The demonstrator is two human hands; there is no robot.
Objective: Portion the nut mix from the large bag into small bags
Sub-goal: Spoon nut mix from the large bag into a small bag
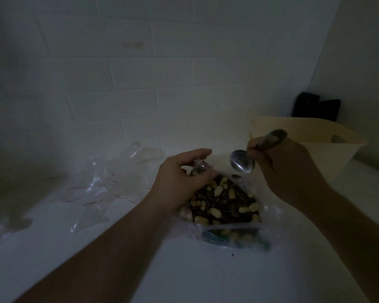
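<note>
**Scooping the mix toward a held-open small bag**

Portioning is in hand at the large clear plastic bag point(225, 206), which lies open on the white tabletop point(184, 270) and is used here as the landmark. The mix of pale peanuts and dark striped sunflower seeds point(224, 201) is seen heaped inside it. Over the far left edge of that bag, a small clear plastic bag point(200, 168) is pinched between the thumb and curled fingers of the left hand point(179, 182); a few nuts seem to sit in it, though the dim light leaves this uncertain. Just above the large bag's far edge, a shiny metal spoon with a mottled handle point(242, 161) is gripped by the closed fingers of the right hand point(282, 169), its bowl apparently empty. More crumpled clear bags point(109, 180) lie to the left of the large bag, and a cream plastic tub point(311, 145) stands beyond it to the right.

The step would be done best if the small bag's mouth were kept wide and low over the large bag, so that any spill drops back into the mix. A level spoonful should be lifted, and it should be tipped slowly.
</note>
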